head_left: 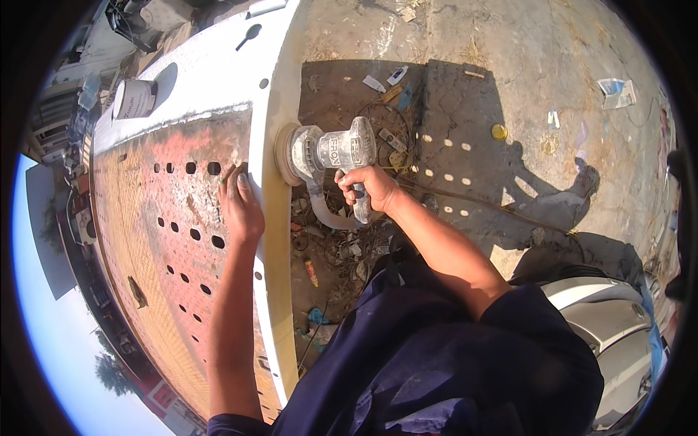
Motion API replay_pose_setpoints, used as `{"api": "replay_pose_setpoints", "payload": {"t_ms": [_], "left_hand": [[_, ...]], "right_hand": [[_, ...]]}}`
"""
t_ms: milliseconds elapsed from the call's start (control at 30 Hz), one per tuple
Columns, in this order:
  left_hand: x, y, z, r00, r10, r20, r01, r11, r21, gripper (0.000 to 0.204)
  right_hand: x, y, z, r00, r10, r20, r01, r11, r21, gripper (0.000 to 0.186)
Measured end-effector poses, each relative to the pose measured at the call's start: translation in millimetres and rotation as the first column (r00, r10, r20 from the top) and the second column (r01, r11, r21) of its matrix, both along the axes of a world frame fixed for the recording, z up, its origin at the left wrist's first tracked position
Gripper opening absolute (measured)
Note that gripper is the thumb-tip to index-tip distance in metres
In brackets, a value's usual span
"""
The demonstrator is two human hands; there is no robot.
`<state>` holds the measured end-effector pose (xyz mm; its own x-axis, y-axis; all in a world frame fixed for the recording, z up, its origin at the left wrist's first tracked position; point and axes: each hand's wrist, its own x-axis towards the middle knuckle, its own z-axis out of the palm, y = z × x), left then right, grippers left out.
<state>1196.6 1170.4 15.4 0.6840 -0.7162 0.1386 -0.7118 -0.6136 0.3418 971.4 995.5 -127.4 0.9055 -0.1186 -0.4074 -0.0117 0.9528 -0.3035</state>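
The right hand [369, 186] curls around the handle [360, 206] of a power sander [320, 151], whose disc [284, 154], just left of that hand, meets a perforated panel's [174, 200] pale edge [285, 94]. The left hand [241, 207] rests on the panel, fingers extended, holding nothing; farther ahead-left sits a white tub [134, 99].

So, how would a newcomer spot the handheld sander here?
Start at the long panel with rows of dark holes and follow its pale edge to the right hand. The sander is the dusty grey tool in that grip, its round pad against the edge. Unlike the white bucket standing on the panel, it has a curved tube.
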Motion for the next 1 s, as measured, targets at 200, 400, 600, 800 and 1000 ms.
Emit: {"api": "replay_pose_setpoints", "payload": {"t_ms": [200,400,600,800,1000], "left_hand": [[1.7,-0.6,-0.5,1.000,-0.001,-0.018,0.001,1.000,-0.005,0.036],[1.3,2.0,0.6,1.000,-0.009,-0.024,0.009,1.000,-0.015,0.037],[0.7,-2.6,2.0,0.998,-0.012,-0.056,0.011,1.000,-0.015,0.039],[4.5,2.7,-0.1,0.998,-0.026,-0.064,0.026,1.000,-0.009,0.040],[6.6,3.3,-1.7,0.998,-0.008,-0.068,0.008,1.000,-0.009,0.039]], "right_hand": [[6.9,-9.9,-10.1,1.000,-0.001,-0.008,0.001,1.000,-0.018,0.021],[-2.8,9.3,-6.8,1.000,0.008,-0.026,-0.008,1.000,-0.021,0.021],[11.3,-14.7,-9.9,0.999,-0.030,-0.025,0.030,1.000,-0.008,0.020],[-5.3,23.9,-6.5,0.997,-0.020,-0.068,0.018,0.999,-0.035,0.020],[18.0,-20.6,-10.8,0.997,-0.070,-0.019,0.069,0.997,-0.015,0.019]]}}
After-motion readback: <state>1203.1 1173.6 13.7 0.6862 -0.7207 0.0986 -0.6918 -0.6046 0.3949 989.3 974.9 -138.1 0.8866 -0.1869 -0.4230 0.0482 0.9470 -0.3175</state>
